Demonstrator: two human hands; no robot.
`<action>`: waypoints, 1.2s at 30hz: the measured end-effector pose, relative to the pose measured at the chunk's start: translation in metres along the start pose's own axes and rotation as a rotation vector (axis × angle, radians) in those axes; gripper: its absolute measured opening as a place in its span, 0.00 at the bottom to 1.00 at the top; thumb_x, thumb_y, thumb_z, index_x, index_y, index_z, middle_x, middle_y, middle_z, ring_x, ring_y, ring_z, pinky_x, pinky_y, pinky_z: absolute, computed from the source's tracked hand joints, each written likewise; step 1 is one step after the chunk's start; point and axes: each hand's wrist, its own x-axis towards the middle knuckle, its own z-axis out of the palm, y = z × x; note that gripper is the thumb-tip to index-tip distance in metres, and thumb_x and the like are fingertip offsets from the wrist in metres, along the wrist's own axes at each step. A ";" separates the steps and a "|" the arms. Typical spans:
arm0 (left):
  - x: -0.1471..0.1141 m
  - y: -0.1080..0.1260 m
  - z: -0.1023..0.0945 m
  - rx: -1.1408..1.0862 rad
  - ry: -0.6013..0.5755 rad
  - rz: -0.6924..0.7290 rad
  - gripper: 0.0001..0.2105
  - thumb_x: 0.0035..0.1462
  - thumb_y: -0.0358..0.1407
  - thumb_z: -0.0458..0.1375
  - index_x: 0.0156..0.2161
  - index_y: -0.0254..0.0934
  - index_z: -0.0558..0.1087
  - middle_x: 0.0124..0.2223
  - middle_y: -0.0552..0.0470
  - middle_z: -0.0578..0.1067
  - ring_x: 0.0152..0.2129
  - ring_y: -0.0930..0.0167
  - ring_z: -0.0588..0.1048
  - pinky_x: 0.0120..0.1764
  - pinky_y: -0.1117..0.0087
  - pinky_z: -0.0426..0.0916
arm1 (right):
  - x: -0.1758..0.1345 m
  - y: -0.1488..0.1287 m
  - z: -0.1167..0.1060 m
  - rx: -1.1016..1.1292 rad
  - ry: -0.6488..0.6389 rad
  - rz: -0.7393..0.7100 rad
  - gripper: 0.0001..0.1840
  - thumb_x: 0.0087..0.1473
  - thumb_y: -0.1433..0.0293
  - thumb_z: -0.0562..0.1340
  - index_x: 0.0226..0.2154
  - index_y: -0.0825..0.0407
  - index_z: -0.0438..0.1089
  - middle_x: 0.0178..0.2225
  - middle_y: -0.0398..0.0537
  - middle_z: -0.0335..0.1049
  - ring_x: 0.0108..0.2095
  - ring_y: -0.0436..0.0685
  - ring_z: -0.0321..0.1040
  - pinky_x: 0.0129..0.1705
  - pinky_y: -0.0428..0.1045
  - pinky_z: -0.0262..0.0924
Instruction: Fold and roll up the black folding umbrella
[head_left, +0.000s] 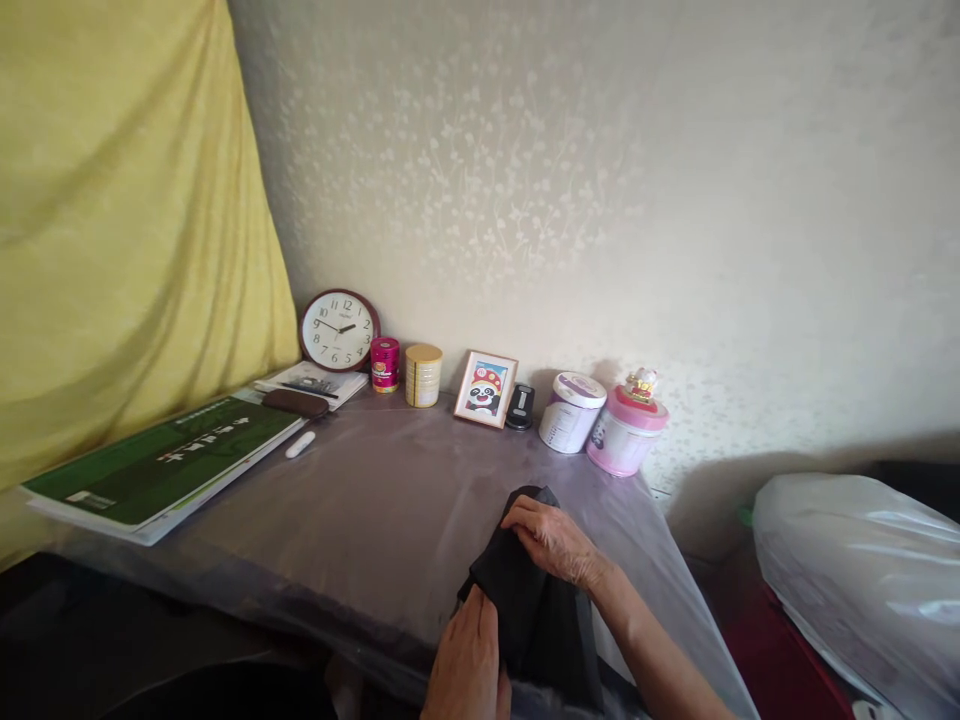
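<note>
Two hands at work on black fabric near the table's edge

The right grip (559, 545) is bent over the top of the black fabric (517, 585), fingers pinched on it near its far end. The left grip (466, 650) touches the fabric's left side, nearer the body; its fingertips go out of sight at the edge, so I cannot tell whether it is closed on the material. The fabric lies between and beneath both grips, over the near part of the table (375, 490), and spreads down toward the body below the right grip.

Beyond the grips, along the wall, stand a framed panda picture (484, 398), a small black object (520, 407) just beside it, and, farther right, a white-and-purple tub (570, 425) next to a pink-and-white tub (622, 445) with a cat figurine (642, 384) on its lid.

Farther off, to the left of the grips, are a yellow canister (424, 380), a magenta tin (385, 367) and a round clock (334, 338). Well left of the left grip lie a green book (142, 470), a brown case (295, 402) and a small white object (300, 445).

Well to the right of the right grip, past the table, bulges a translucent plastic bag (862, 570).
</note>
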 end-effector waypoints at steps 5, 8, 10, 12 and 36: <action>0.001 0.000 -0.001 0.011 0.004 0.020 0.38 0.39 0.25 0.48 0.61 0.26 0.48 0.62 0.38 0.54 0.58 0.64 0.56 0.56 0.64 0.57 | 0.003 0.002 0.005 0.050 0.113 -0.050 0.16 0.59 0.75 0.46 0.39 0.50 0.68 0.36 0.48 0.67 0.37 0.51 0.65 0.41 0.47 0.61; 0.003 -0.002 0.004 0.024 -0.003 0.022 0.37 0.39 0.25 0.48 0.60 0.26 0.49 0.61 0.37 0.55 0.58 0.63 0.57 0.55 0.63 0.58 | 0.006 0.003 0.018 0.002 0.151 -0.072 0.16 0.59 0.75 0.47 0.38 0.51 0.68 0.34 0.49 0.67 0.37 0.52 0.64 0.40 0.47 0.61; 0.004 -0.004 0.008 0.024 -0.001 0.019 0.36 0.40 0.25 0.48 0.60 0.26 0.51 0.61 0.37 0.57 0.57 0.62 0.58 0.55 0.62 0.59 | 0.007 0.004 0.029 -0.047 0.141 -0.074 0.16 0.59 0.75 0.47 0.36 0.51 0.69 0.32 0.48 0.67 0.35 0.53 0.64 0.39 0.48 0.61; 0.004 -0.009 0.013 0.016 0.018 0.026 0.35 0.41 0.25 0.48 0.60 0.28 0.52 0.61 0.38 0.57 0.57 0.62 0.59 0.54 0.62 0.60 | 0.007 0.006 0.039 -0.068 0.119 -0.064 0.16 0.59 0.74 0.48 0.34 0.50 0.70 0.31 0.48 0.68 0.34 0.53 0.63 0.38 0.48 0.61; 0.015 -0.008 0.055 0.387 0.562 0.163 0.36 0.54 0.18 0.42 0.62 0.38 0.28 0.54 0.44 0.68 0.52 0.66 0.66 0.50 0.68 0.66 | -0.042 -0.014 0.042 0.065 0.253 -0.011 0.13 0.58 0.72 0.53 0.44 0.49 0.68 0.45 0.48 0.71 0.51 0.55 0.61 0.56 0.57 0.53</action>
